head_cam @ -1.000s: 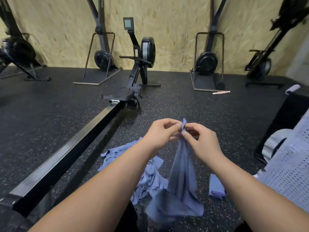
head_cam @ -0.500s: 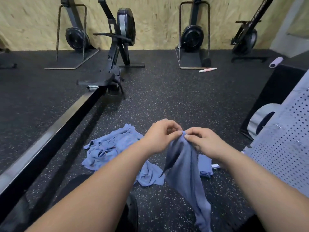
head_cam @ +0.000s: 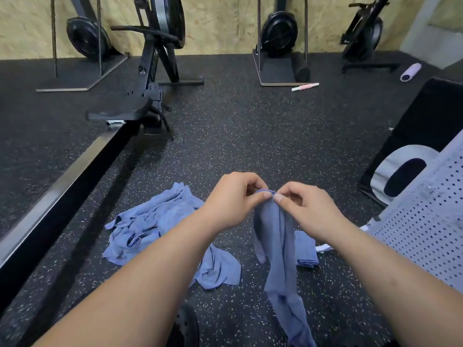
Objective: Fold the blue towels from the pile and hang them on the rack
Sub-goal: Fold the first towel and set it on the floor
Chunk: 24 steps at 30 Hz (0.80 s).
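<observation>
Head view. The floor (head_cam: 238, 136) is black rubber matting with pale speckles, backed by a chipboard wall (head_cam: 220, 26). Several black exercise machines stand along the wall. A rowing machine (head_cam: 155, 71) stands ahead on the left, and its long rail (head_cam: 62, 186) runs toward the lower left corner. A pink-and-white stick (head_cam: 305, 86) and a lilac roll (head_cam: 411, 72) lie on the floor near the far machines. A grey perforated panel (head_cam: 426, 234) occupies the right edge; whether it is the rack cannot be told.

Both forearms reach forward at centre frame. The left hand (head_cam: 233, 199) and the right hand (head_cam: 303, 206) sit almost touching, fingers curled, each pinching the top edge of one blue towel (head_cam: 278, 246) between thumb and forefinger. The towel hangs bunched below the hands, clear of the floor at the top, and trails out of the lower edge of the frame.

The pile of blue towels (head_cam: 155, 221) lies crumpled on the floor left of and beneath the left forearm. A folded blue towel (head_cam: 305, 249) lies flat on the floor just right of the hanging one, near the panel.
</observation>
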Tool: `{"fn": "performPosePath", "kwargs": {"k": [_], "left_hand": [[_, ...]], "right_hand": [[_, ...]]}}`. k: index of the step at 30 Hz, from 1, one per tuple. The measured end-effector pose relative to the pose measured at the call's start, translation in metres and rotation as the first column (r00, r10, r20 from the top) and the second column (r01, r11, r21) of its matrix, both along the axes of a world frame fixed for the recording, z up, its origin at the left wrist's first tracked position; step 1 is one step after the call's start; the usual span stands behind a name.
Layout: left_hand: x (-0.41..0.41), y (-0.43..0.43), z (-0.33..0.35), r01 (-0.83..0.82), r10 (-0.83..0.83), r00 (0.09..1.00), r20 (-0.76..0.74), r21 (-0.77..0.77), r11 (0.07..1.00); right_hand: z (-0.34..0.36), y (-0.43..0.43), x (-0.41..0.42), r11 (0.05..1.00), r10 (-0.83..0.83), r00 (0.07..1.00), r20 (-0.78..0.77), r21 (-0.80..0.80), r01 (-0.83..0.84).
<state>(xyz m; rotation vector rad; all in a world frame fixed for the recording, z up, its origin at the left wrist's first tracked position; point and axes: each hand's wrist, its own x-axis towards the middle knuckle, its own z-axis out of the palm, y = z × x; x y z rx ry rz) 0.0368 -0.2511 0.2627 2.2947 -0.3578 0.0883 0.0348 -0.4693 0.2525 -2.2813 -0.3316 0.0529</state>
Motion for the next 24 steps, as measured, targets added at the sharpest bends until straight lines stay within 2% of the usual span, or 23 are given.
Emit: {"fn": "performPosePath", "kwargs": {"k": [6, 12, 15, 19, 22, 24], "left_hand": [[0.011, 0.007, 0.004, 0.046, -0.044, 0.999, 0.029, -0.077, 0.996], [0.024, 0.026, 0.009, -0.115, 0.13, 0.989, 0.071, -0.188, 0.975], [0.023, 0.033, 0.009, -0.197, 0.218, 0.973, 0.082, -0.206, 0.958], [0.023, 0.048, 0.014, -0.358, 0.396, 0.911, 0.112, -0.259, 0.897], [0.026, 0.063, 0.015, -0.442, 0.492, 0.863, 0.117, -0.299, 0.846], [0.028, 0.068, 0.009, -0.487, 0.524, 0.847, 0.089, -0.261, 0.833]], "right_hand": [[-0.007, 0.003, 0.012, 0.983, -0.106, 0.992, 0.063, -0.141, 0.114], [-0.004, 0.001, 0.027, 0.948, -0.195, 0.977, 0.09, -0.239, 0.211], [-0.001, -0.001, 0.03, 0.963, -0.161, 0.987, 0.017, -0.218, 0.161], [0.001, -0.011, 0.032, 0.974, -0.028, 0.997, -0.065, -0.227, 0.013], [0.001, -0.018, 0.033, 0.985, 0.033, 0.995, -0.097, -0.165, -0.048], [-0.002, -0.018, 0.033, 0.994, 0.032, 0.994, -0.105, -0.101, -0.043]]}}
